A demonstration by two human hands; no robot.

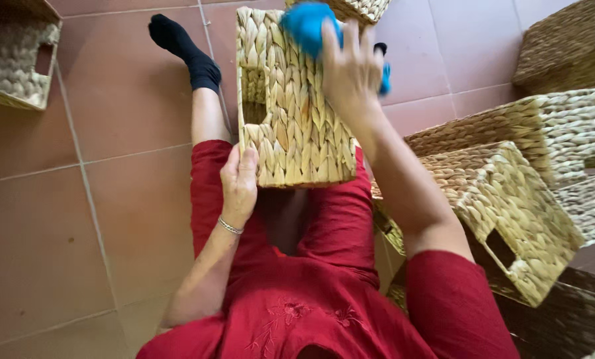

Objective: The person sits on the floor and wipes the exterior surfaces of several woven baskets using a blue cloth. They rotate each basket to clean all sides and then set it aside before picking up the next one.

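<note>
A rectangular woven straw basket (291, 106) with a cut-out handle hole rests bottom-up over my lap. My left hand (239, 183) grips its near left corner, a thin silver bracelet on the wrist. Pressed against the far end of the basket, my right hand (350, 73) holds a bright blue cloth (305, 25) bunched under the fingers. I sit on the floor in red clothes, my left leg stretched out with a black sock (184, 46) on the foot.
Several similar woven baskets are stacked at my right (510, 206), with more behind them (570, 126). Another basket (15, 60) stands at the far left on the reddish tiled floor (38, 233). One more basket edge (364, 8) shows at the top.
</note>
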